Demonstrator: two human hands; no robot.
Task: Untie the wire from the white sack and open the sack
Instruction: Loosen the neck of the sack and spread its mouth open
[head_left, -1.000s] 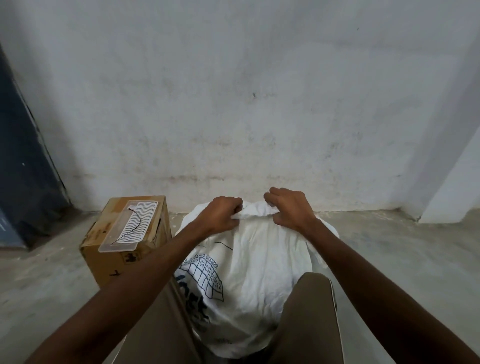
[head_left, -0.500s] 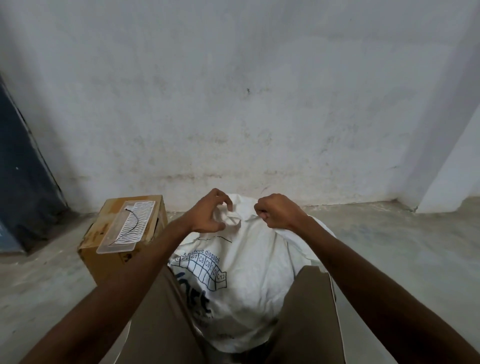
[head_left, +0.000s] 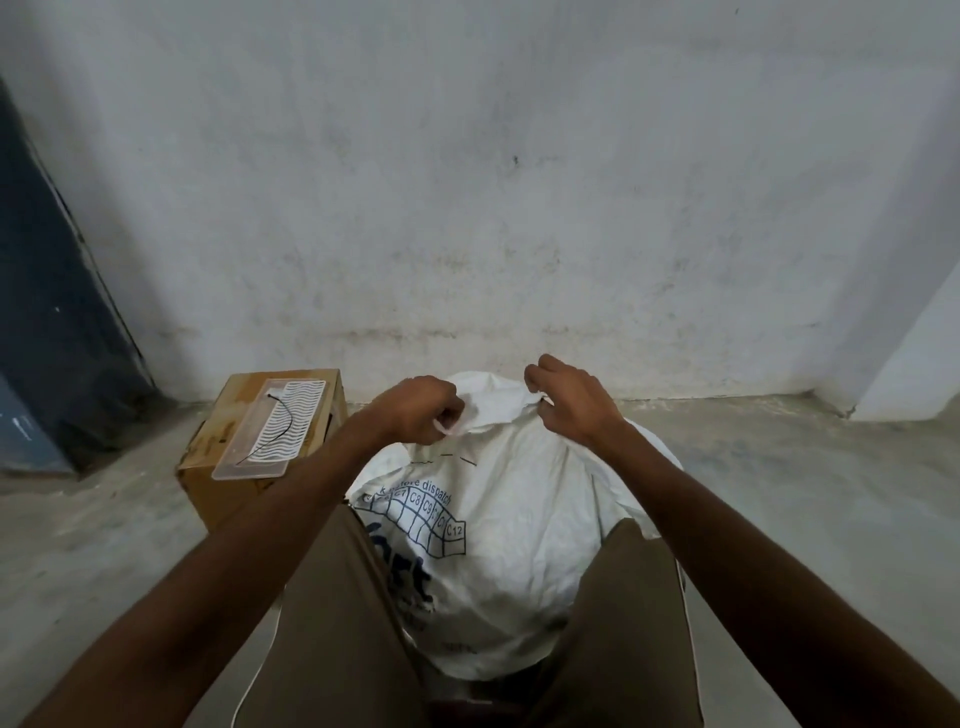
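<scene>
The left hand (head_left: 421, 410) is clenching the gathered mouth of the white sack (head_left: 514, 525); the right hand (head_left: 574, 402) is pinching the same fabric from the other side. The sack is standing below both hands, between the person's knees (head_left: 628, 603). Left of the left hand, a cardboard box (head_left: 218, 488) is carrying a clear tray (head_left: 270, 431) with a thin black wire (head_left: 283, 423). Beyond the hands, the wall (head_left: 493, 182) is closing the space; bare floor (head_left: 810, 493) is spreading rightward.

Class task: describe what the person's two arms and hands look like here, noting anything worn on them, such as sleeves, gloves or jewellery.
Both forearms are bare up to the frame edge, with no sleeve showing. The left hand and right hand are bare too: no gloves, and no rings, watch or bands show. No markings are visible on them.
</scene>
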